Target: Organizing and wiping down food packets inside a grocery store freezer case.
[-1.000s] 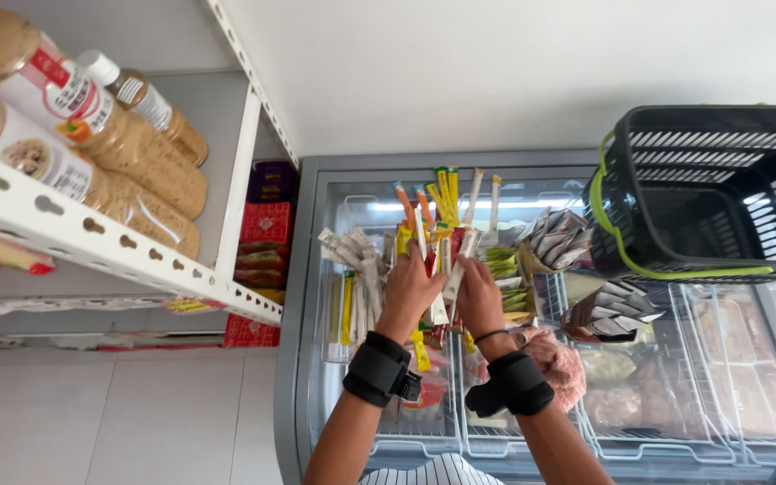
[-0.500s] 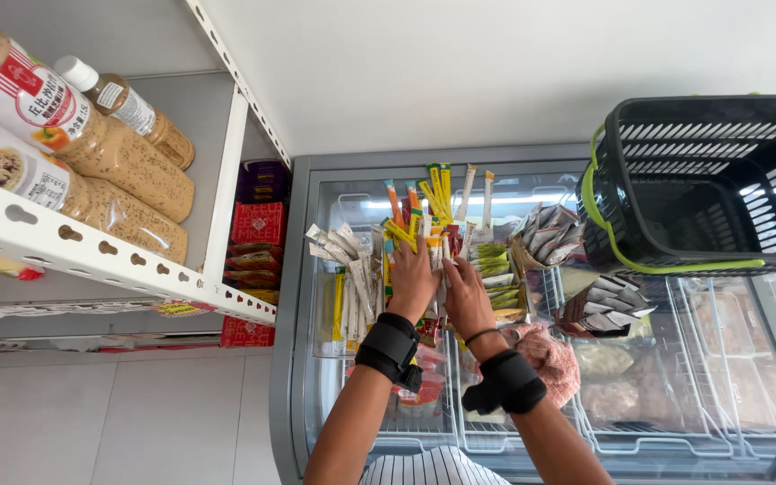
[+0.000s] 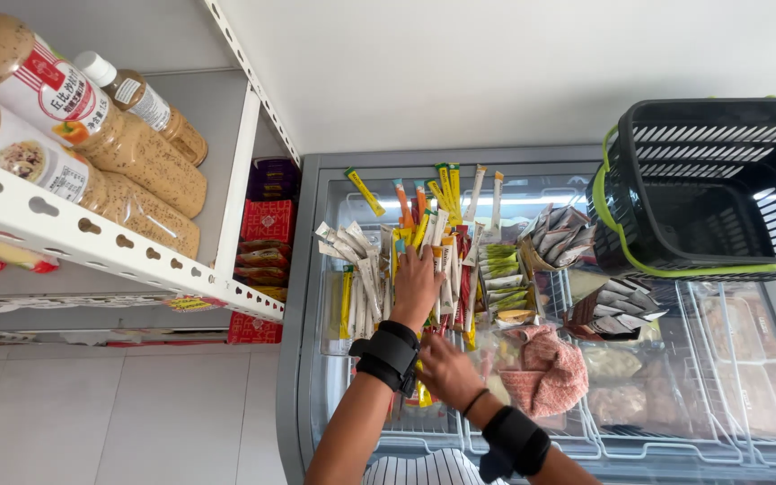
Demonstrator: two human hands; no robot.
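My left hand (image 3: 415, 283) lies with fingers spread on a standing bunch of long ice-pop sticks (image 3: 442, 202) in yellow, orange, white and red wrappers, inside an open chest freezer (image 3: 294, 359). My right hand (image 3: 446, 368) is lower, nearer to me, loosely curled over packs in the freezer; its fingers are hidden from above. Both wrists wear black bands. White wrapped sticks (image 3: 357, 260) fan out left of my left hand.
A black plastic basket (image 3: 711, 180) with green trim sits on the freezer's right side. A pink meat pack (image 3: 541, 368) and dark wrapped cones (image 3: 554, 229) lie in the wire compartments. At left, a white shelf (image 3: 92, 238) carries sauce bottles (image 3: 127, 153); red boxes (image 3: 267, 220) stand below.
My right hand has pulled back out of the ice pops toward me. My left hand has stayed among them, now flatter and a little lower.
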